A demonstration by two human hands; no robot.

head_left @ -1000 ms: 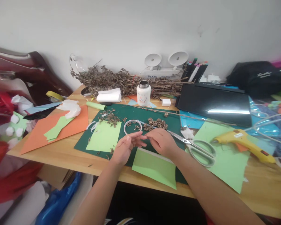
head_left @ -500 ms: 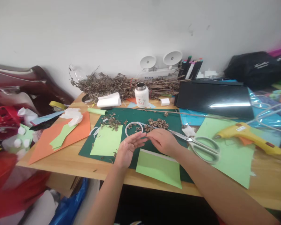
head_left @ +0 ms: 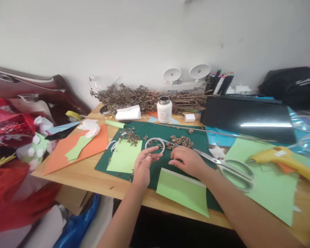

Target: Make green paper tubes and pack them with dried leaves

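My left hand (head_left: 142, 166) rests on the dark green cutting mat (head_left: 155, 132), palm turned inward, fingers curled loosely near a white ring (head_left: 154, 143) with nothing clearly in them. My right hand (head_left: 186, 160) lies knuckles up just right of it, fingers bent down onto the mat beside a heap of dried plant bits (head_left: 181, 141); whether it pinches anything is hidden. A folded light green paper (head_left: 183, 191) lies below both hands. Another light green sheet (head_left: 124, 156) sits to the left on the mat.
Scissors (head_left: 232, 167) lie right of my right hand on a large green sheet (head_left: 268, 182). A yellow glue gun (head_left: 286, 159), a black folder (head_left: 248, 115), a white bottle (head_left: 164, 109), dried branches (head_left: 144, 96) and orange paper (head_left: 74, 151) crowd the wooden table (head_left: 93, 175).
My hands have drawn slightly apart; the left hand's fingers have curled a little. The view has shifted, so everything sits further right and lower in frame.
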